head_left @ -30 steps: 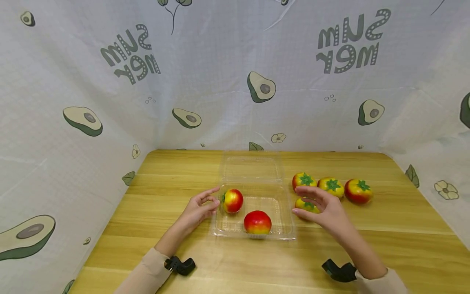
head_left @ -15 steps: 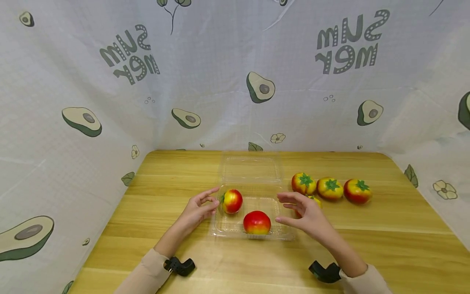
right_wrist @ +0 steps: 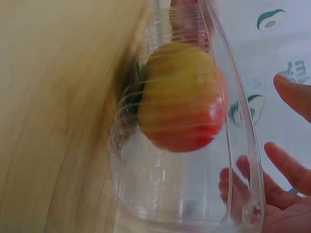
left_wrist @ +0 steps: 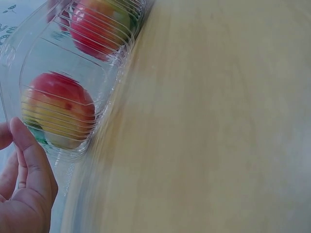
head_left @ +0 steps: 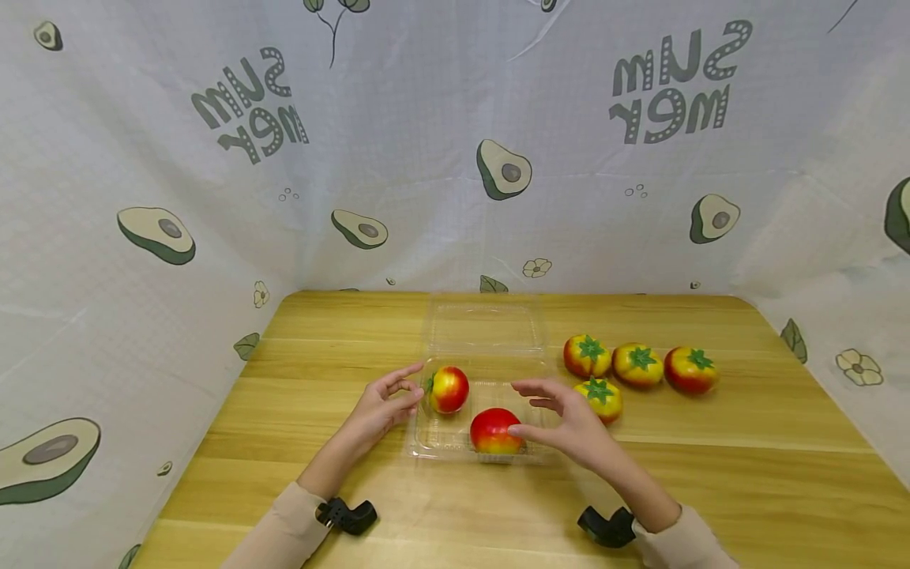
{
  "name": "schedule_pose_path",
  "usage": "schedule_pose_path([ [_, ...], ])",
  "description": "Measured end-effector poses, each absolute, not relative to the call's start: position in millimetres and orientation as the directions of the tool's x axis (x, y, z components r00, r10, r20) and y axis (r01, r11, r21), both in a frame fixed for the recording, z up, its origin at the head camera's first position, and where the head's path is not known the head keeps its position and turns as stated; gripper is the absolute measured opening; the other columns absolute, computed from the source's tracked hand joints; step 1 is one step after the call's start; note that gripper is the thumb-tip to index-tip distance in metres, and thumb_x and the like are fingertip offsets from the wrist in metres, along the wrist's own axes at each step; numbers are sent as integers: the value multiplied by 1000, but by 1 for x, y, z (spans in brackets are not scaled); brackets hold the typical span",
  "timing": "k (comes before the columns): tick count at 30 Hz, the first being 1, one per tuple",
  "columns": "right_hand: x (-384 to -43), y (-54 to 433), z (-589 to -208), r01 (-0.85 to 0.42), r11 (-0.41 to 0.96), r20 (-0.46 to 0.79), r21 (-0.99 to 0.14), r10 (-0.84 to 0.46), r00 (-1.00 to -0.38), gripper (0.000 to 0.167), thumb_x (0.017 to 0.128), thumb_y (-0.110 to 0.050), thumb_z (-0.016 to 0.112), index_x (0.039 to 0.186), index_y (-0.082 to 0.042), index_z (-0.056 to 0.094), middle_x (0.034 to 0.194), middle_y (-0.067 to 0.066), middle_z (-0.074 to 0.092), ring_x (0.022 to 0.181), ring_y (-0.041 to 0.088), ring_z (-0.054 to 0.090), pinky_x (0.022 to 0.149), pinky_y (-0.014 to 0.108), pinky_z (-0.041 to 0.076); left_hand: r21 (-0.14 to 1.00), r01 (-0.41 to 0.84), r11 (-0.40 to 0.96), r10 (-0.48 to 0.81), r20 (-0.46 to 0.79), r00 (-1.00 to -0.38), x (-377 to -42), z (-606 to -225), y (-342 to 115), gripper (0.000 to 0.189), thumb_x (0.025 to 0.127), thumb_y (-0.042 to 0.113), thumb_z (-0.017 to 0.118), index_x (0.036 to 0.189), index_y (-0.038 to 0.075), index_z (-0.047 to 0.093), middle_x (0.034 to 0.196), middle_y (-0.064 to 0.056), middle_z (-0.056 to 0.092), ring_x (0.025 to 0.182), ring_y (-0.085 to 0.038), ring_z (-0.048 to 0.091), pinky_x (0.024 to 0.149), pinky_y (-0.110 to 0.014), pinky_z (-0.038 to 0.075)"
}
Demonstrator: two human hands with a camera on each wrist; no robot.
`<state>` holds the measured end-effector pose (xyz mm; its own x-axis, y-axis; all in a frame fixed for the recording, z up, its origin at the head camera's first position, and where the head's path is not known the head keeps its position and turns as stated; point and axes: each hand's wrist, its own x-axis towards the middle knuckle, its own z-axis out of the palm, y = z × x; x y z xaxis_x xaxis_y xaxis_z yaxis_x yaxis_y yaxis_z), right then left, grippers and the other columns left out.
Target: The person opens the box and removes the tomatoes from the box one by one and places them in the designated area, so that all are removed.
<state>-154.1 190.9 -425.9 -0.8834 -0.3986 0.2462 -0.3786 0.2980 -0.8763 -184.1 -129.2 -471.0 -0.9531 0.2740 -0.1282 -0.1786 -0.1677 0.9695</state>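
Note:
A clear plastic clamshell box (head_left: 437, 449) lies with its lid folded back on the wooden table. My left hand (head_left: 384, 407) holds its left rim between thumb and fingertips; the left wrist view shows the thumb (left_wrist: 29, 145) right at the edge. Inside sit two round red-and-yellow fruits with green leafy caps: one fruit (head_left: 449, 390) at the left, the other fruit (head_left: 492, 431) at the front middle. My right hand (head_left: 572, 427) hovers over the box's right side, fingers spread and holding nothing. Its thumb overlaps the front fruit in the head view.
Several matching fruits stand on the right: a near one (head_left: 603, 397) beside the box, and a row behind with a left fruit (head_left: 587, 356), a middle fruit (head_left: 637, 365) and a right fruit (head_left: 691, 371). An avocado-printed curtain (head_left: 426, 158) hangs around the table (head_left: 746, 474).
My right hand has moved left from above the near loose fruit to over the box, uncovering that fruit. The left hand and the box have stayed in place.

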Motion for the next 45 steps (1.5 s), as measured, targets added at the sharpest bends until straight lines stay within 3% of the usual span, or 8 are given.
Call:
schedule_pose_path([
  [17, -151, 161, -433, -422, 414, 269, -807, -378, -886, 50, 77, -18, 88, 120, -3, 67, 119, 12, 66, 111, 39, 58, 94, 57, 48, 970, -171, -171, 273, -120, -954, -184, -470, -129, 56, 97, 1, 63, 149, 3, 44, 104, -5, 55, 75, -9, 58, 69, -17, 54],
  [36, -154, 152, -439, -351, 483, 187, -802, -355, -916, 56, 71, -17, 92, 118, 2, 67, 117, 12, 65, 107, 34, 60, 92, 52, 52, 967, -176, -184, 267, -123, -956, -184, -469, -128, 56, 96, 0, 63, 149, 2, 44, 103, -5, 55, 75, -10, 59, 69, -18, 54],
  [45, -156, 154, -437, -332, 540, 122, -773, -386, -914, 64, 70, -28, 93, 121, 0, 67, 120, 11, 64, 103, 30, 59, 86, 41, 55, 967, -178, -182, 272, -125, -954, -186, -469, -128, 56, 97, 2, 64, 149, 4, 44, 103, -6, 55, 76, -10, 58, 69, -18, 54],
])
